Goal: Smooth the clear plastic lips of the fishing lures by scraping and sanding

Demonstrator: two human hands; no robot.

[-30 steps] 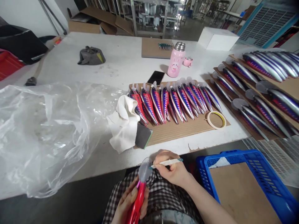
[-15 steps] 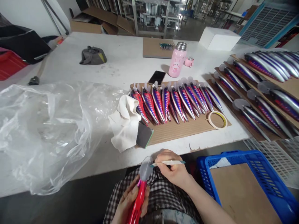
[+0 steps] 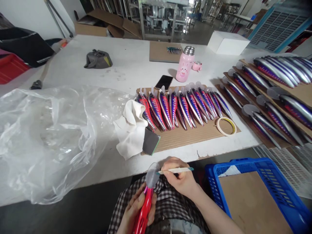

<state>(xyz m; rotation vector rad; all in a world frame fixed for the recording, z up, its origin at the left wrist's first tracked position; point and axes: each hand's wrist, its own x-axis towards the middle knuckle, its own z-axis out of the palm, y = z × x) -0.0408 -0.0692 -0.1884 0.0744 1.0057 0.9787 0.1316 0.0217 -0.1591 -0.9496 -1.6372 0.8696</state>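
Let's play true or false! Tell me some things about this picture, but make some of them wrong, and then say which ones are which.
1. The left hand holds a red fishing lure with a clear lip. True.
2. The right hand holds nothing. False: it grips a slim pale tool with green ends.
3. The pink bottle stands upright on the white table. True.
4. The roll of tape is in the blue basket. False: it rests on a cardboard sheet on the table.
5. A phone lies just beyond the row of striped lures. True.
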